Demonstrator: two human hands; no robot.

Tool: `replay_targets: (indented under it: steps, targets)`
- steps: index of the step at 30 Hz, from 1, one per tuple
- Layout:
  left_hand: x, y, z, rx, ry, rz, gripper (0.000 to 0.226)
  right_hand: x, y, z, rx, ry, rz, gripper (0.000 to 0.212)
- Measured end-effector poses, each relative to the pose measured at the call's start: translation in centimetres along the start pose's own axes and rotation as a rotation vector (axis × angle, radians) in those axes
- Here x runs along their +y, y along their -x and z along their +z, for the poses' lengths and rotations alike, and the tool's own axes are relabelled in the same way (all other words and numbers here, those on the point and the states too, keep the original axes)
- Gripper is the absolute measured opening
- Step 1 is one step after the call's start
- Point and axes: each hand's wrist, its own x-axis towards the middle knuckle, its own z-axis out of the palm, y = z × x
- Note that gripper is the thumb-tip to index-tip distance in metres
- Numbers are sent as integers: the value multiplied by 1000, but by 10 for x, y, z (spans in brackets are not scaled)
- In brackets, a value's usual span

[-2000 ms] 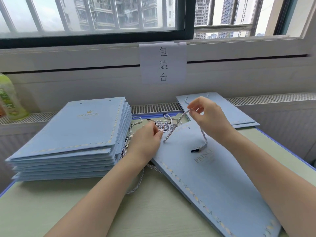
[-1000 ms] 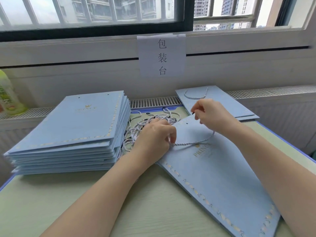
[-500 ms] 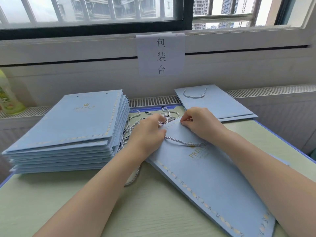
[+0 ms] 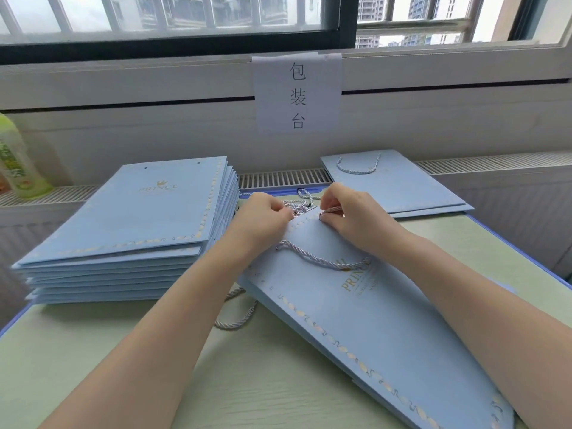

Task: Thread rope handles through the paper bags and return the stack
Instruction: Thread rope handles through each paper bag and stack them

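A flat light-blue paper bag [image 4: 365, 314] lies slanted on the table in front of me. A twisted white rope handle [image 4: 315, 258] loops across its top face. My left hand [image 4: 263, 221] grips the bag's top edge, fingers curled over it. My right hand [image 4: 349, 215] pinches the rope's end at the bag's upper right hole. A tall stack of blue bags without handles [image 4: 139, 224] sits to the left. A bag with a rope handle [image 4: 393, 184] lies at the back right.
Loose rope handles [image 4: 300, 202] are heaped behind the hands, and one strand [image 4: 238, 317] trails from under the bag. A green bottle [image 4: 15, 162] stands on the radiator ledge at far left. A paper sign [image 4: 297, 91] hangs on the wall.
The rope was lowered from the air onto the bag. Both hands came together at the bag's top edge, the right one now working the rope end at the hole.
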Motion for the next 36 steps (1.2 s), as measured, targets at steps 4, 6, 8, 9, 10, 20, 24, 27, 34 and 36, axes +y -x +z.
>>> replay_targets:
  steps: [4, 6, 8, 9, 10, 20, 24, 27, 34, 36]
  targets:
    - [4, 2, -12, -109, 240, -197, 16, 0, -2, -5, 25, -58, 54, 4]
    - [4, 1, -15, -143, 322, -255, 19, 1, -3, -7, 5, -114, 74, 4]
    - [3, 0, -15, -174, 383, -287, 25, 2, -3, -9, -26, -179, 80, 8]
    - [2, 0, -15, -186, 406, -304, 26, 1, -3, -10, -34, -215, 78, 8]
    - [2, 0, -15, -198, 418, -319, 27, 0, -3, -11, -39, -246, 72, 8]
    - [-9, -2, -16, -396, 519, -276, 20, -9, 1, -6, -114, -363, -13, 15]
    - [-9, -1, -14, -417, 656, -330, 24, -12, 1, -10, -97, -343, -22, 13]
    - [-13, -6, -13, -413, 646, -315, 22, -14, 1, -12, -77, -334, -54, 14]
    - [-14, -7, -10, -347, 500, -242, 18, -13, 1, -11, -119, -381, -27, 7]
    - [-10, -7, -10, -319, 479, -223, 18, -13, 0, -12, -114, -385, 0, 7]
